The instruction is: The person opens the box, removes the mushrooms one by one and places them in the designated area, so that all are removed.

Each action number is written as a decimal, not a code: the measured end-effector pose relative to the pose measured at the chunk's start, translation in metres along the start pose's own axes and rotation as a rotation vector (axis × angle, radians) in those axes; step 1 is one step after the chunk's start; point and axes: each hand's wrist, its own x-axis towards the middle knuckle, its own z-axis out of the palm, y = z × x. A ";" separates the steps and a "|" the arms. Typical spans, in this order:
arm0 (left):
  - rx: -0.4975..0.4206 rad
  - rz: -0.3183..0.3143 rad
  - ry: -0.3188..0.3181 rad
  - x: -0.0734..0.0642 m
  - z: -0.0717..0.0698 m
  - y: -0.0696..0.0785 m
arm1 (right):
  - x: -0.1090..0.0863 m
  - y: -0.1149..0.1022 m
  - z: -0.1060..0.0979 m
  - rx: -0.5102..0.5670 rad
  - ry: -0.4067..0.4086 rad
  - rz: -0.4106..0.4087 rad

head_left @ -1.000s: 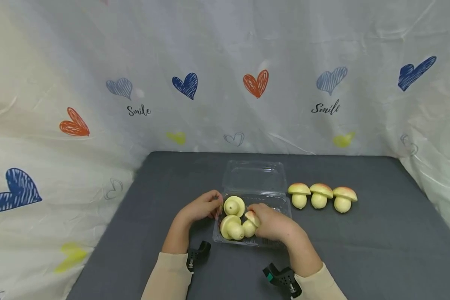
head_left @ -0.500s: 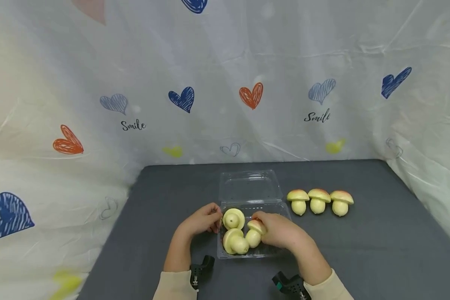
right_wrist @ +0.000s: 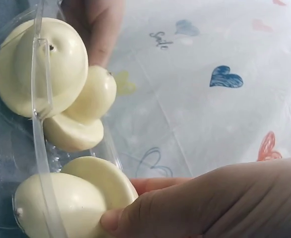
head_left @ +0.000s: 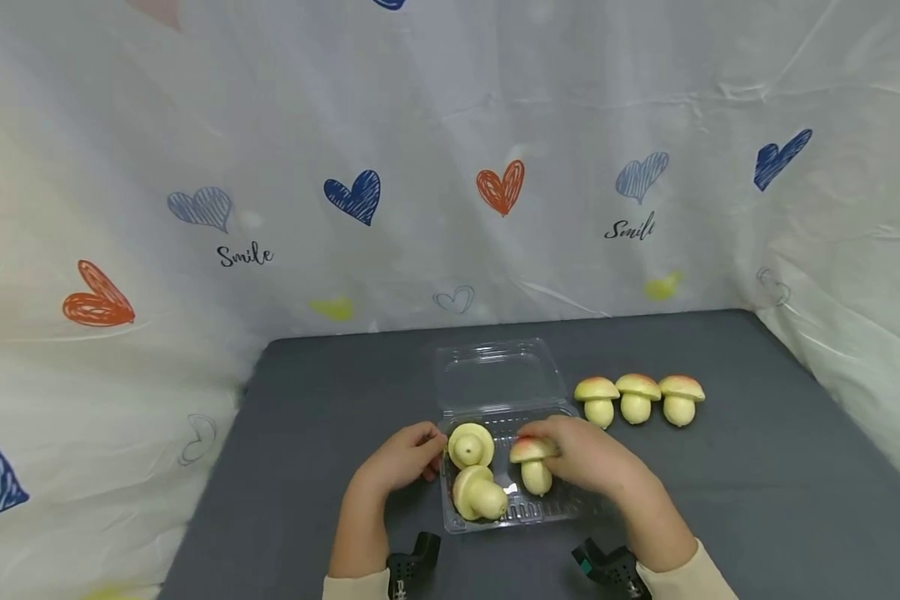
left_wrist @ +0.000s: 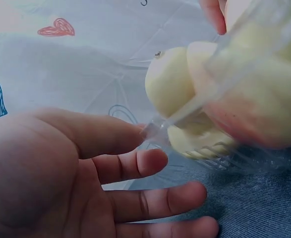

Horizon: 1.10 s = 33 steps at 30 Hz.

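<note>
Head view, right hand (head_left: 581, 454) gripping a red-capped toy mushroom (head_left: 534, 462) upright in the clear clamshell tray (head_left: 521, 508) on the counter (head_left: 720, 500), shifted right from the two pale mushrooms (head_left: 474, 471) since earlier, left wrist view, left hand (left_wrist: 86, 183) open, fingers straight beside the tray edge, right wrist view, fingers curled round the cap (right_wrist: 93, 191).

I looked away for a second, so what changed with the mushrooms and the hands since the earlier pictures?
The right hand moved its red-capped mushroom rightward in the clear box, away from the two pale mushrooms, and stood it upright, gripping its cap. The left hand stays at the box's left edge; three mushrooms remain in a row.
</note>
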 end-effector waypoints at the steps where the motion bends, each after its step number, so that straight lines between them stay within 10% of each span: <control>1: 0.006 0.000 0.008 -0.002 -0.001 0.002 | 0.000 0.000 -0.001 -0.005 0.008 -0.018; 19: 0.066 -0.077 0.159 -0.017 0.003 0.028 | 0.006 -0.028 0.023 0.076 -0.011 0.030; 33: 0.107 0.036 0.205 -0.020 0.010 0.006 | -0.002 -0.035 0.041 0.086 0.148 0.068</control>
